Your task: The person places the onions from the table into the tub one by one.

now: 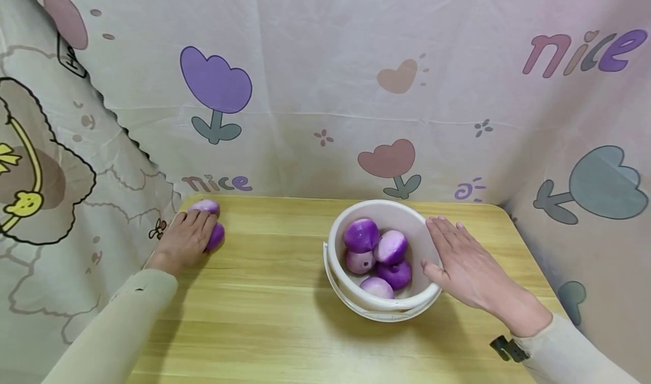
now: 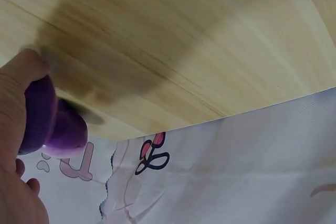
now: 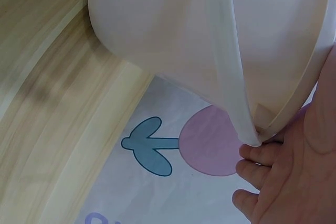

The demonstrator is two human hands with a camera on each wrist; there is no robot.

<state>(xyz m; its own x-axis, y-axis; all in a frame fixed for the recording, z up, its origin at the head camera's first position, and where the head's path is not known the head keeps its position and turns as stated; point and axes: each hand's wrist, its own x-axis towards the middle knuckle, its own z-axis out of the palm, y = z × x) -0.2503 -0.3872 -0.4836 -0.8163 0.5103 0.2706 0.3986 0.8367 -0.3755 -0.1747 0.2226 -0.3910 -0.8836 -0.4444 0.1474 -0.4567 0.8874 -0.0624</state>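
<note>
At the table's far left corner my left hand [image 1: 185, 240] grips a purple onion [image 1: 216, 237], its thumb and fingers curled round it in the left wrist view. A second purple-and-white onion [image 1: 205, 205] lies just beyond the fingers, close to the held one. A white bucket [image 1: 333, 248] stands right of the table's middle with several purple onions [image 1: 361, 235] inside. My right hand [image 1: 470, 265] lies against the bucket's right rim with straight fingers, the thumb over the rim's edge. From the right wrist view, those fingertips are beside the handle's joint.
The bucket's white handle [image 1: 351, 305] hangs down on its near side. Under everything is a wooden table [image 1: 264, 293]. Printed cloth [image 1: 305, 90] rises behind it and at both sides, right along the table's edges.
</note>
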